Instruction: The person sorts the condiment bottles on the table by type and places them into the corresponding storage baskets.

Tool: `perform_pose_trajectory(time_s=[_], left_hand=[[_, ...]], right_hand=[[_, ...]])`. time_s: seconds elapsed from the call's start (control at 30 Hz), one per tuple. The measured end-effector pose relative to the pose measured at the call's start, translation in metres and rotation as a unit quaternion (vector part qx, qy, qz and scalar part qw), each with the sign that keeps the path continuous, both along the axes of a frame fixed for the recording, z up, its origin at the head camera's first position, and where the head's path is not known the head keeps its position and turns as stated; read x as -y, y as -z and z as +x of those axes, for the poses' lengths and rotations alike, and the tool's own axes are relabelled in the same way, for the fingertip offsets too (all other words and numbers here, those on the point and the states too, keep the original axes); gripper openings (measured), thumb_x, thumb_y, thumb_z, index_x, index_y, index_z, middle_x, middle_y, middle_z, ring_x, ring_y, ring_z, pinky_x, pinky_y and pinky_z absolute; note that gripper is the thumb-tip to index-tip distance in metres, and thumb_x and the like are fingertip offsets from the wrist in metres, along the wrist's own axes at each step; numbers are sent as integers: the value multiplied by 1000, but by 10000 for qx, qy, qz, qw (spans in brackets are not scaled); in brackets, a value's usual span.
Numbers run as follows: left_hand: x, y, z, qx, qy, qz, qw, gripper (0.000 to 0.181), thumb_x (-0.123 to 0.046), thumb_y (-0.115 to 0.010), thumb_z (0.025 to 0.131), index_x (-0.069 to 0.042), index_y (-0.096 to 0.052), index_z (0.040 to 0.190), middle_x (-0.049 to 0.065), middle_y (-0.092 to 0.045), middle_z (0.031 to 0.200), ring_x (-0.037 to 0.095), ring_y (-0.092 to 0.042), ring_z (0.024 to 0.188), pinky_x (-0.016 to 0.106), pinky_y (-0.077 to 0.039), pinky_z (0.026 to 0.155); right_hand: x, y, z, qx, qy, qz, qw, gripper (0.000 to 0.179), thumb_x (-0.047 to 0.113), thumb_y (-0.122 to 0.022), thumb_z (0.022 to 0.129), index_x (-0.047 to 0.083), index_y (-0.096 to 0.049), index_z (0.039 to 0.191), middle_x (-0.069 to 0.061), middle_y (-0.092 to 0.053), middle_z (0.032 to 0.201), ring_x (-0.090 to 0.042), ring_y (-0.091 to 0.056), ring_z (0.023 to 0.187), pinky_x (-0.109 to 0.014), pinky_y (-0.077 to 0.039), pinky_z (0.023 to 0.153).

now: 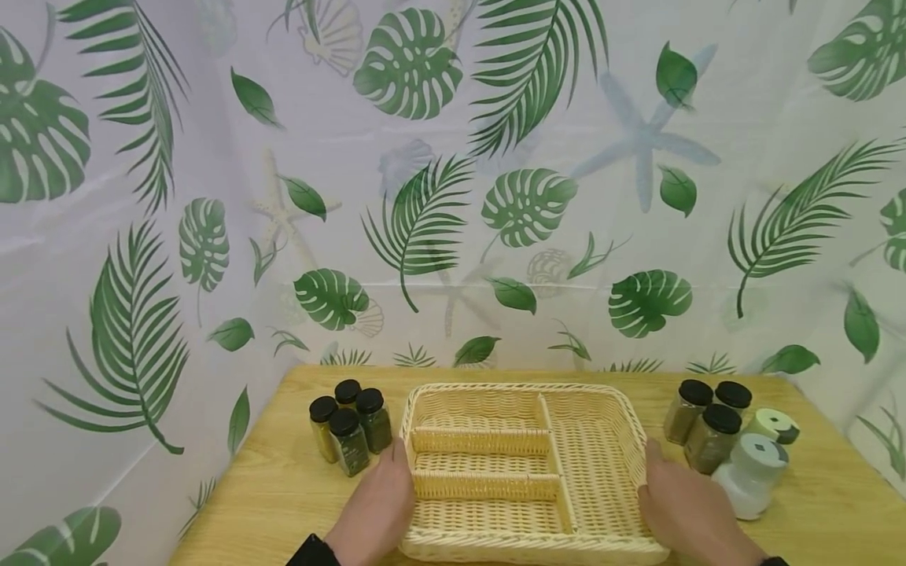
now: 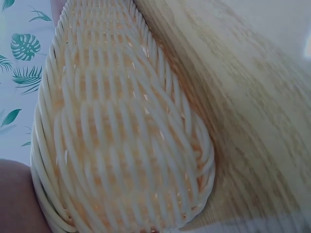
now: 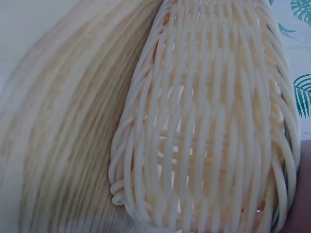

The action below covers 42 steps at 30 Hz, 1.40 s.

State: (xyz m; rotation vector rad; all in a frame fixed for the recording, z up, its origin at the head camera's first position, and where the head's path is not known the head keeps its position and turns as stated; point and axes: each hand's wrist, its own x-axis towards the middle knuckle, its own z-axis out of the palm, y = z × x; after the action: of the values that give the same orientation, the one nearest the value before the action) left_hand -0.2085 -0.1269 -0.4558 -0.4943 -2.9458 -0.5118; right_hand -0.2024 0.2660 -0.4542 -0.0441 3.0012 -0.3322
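Observation:
A cream woven wicker basket with divided compartments sits on the wooden table in the head view, nothing inside it. My left hand grips its left side and my right hand grips the right side, with the fingers partly hidden by the wicker. Seen from the left wrist, the basket's woven outer wall fills the middle, with part of the hand at the lower left edge. The right wrist view shows the opposite wall close up, beside the table's wood grain.
Left of the basket stand several black-lidded spice jars. On the right are three black-lidded jars, a yellow-green-topped container and a white bottle. A leaf-printed curtain hangs behind the wooden table.

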Motion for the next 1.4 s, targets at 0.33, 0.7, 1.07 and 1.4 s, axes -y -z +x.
perform_pose_trajectory(time_s=[0.33,0.7,1.07,1.4], left_hand=[[-14,-6,-3,-88,157,-172,9997,49,2,-48,96,22,-38,140,38,-52,130,42,-66,107,41,-58,77],[-10,-6,-1,142,-131,-39,9998,48,1,-45,98,21,-38,141,38,-52,130,42,-69,99,41,-59,72],[1,-8,4,116,-75,112,9998,51,-3,-49,98,21,-38,141,35,-55,125,41,-67,104,43,-59,75],[6,2,5,675,-258,898,9933,59,-12,-48,99,18,-30,148,35,-51,137,44,-58,123,53,-52,94]], right_hand=[[-16,-2,6,17,113,76,9999,71,17,-53,96,-20,-20,147,-20,-71,101,-23,-66,70,-44,-48,53],[-8,-8,9,-255,-27,137,9996,70,15,-54,96,-19,-22,148,-8,-67,81,-16,-57,59,-37,-42,48],[3,-11,10,-207,-24,225,9995,70,15,-56,96,-19,-24,148,-9,-67,82,-16,-57,59,-37,-42,48],[-1,-11,9,165,127,41,9998,71,25,-55,99,-17,-28,148,-17,-71,103,-20,-66,75,-42,-49,56]])
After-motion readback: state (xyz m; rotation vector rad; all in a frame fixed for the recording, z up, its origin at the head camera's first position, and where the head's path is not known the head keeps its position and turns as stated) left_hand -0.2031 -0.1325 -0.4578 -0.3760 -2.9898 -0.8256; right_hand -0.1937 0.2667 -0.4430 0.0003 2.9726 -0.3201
